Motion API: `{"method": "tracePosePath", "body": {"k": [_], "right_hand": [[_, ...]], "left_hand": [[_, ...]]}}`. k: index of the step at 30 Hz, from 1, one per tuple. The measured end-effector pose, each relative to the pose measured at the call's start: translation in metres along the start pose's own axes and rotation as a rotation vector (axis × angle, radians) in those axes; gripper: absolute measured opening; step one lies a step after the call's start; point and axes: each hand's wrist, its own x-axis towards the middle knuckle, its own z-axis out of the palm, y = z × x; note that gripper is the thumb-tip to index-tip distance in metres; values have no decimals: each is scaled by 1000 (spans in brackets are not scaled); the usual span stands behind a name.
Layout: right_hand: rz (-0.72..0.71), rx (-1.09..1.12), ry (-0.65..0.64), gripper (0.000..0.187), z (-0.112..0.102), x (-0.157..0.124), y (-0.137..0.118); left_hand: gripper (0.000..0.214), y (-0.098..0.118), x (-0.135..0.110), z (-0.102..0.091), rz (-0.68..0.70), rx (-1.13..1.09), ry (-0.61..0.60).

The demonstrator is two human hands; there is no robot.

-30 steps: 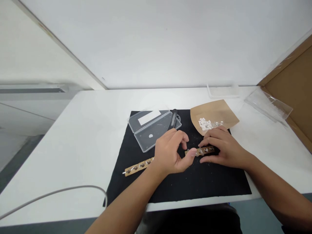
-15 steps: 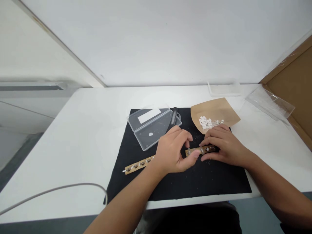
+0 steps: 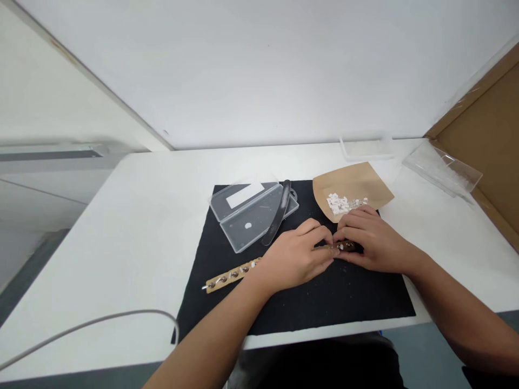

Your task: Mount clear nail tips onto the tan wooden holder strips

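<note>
A short tan strip (image 3: 344, 247) studded with small metal parts lies on the black mat (image 3: 324, 302). My right hand (image 3: 371, 240) pinches its right part, fingers curled over it. My left hand (image 3: 298, 258) meets it from the left, fingertips pressed together on the strip's left end. A second, longer tan strip (image 3: 231, 275) with metal parts lies on the mat, left of my left wrist. Behind my hands a brown paper sheet (image 3: 357, 183) carries a heap of small white pieces (image 3: 339, 203).
An open clear plastic case (image 3: 247, 214) sits at the mat's back left with a dark slim tool (image 3: 279, 210) leaning over it. Clear plastic trays (image 3: 441, 170) lie at the back right beside a cardboard sheet (image 3: 486, 129). A grey cable (image 3: 89, 324) curves across the table's front left.
My left hand has slid right and closed in on the short strip, so both hands' fingertips now touch. The strip is more covered. The view has shifted slightly.
</note>
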Motion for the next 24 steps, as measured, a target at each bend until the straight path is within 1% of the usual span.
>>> {"method": "tracePosePath", "body": {"k": [2,4,6,7,8,10,13,14,15,17,19,20,21,22,24], "right_hand": [[1,20,-6,15,-3,-1,1],[2,58,7,31,-9,-3,4],[11,91,54,46,-18,-6,8],[26,95,90,46,-23,-8,10],[52,84,126,42,-29,-11,13],[153,2,215,32,-40,-18,20],[416,-271,353,41,-57,-35,32],[488,-362,375,42,-62,-42,35],[539,-404,395,43,-67,-49,38],[563,-357,477,41,-76,-64,44],[676,-348,683,45,-84,-77,51],[741,-373,689,43,-87,-82,55],[798,-401,637,38,-90,-86,59],[840,-407,516,31,-92,-90,63],[897,-324,312,27,-92,-95,70]], "left_hand": [[12,0,1,1,10,10,19],[12,1,2,1,26,5,45],[12,2,3,1,33,3,63],[11,2,4,1,32,2,65],[11,3,4,2,28,1,64],[10,4,5,2,16,-2,55],[9,4,4,2,4,0,46],[9,4,4,1,3,2,45],[9,3,3,1,4,4,43],[10,2,3,1,7,2,39],[12,2,3,1,7,2,35],[14,2,3,1,8,0,34],[17,2,3,0,9,-4,35],[20,2,3,0,10,-11,38],[22,3,4,0,12,-32,50]]}}
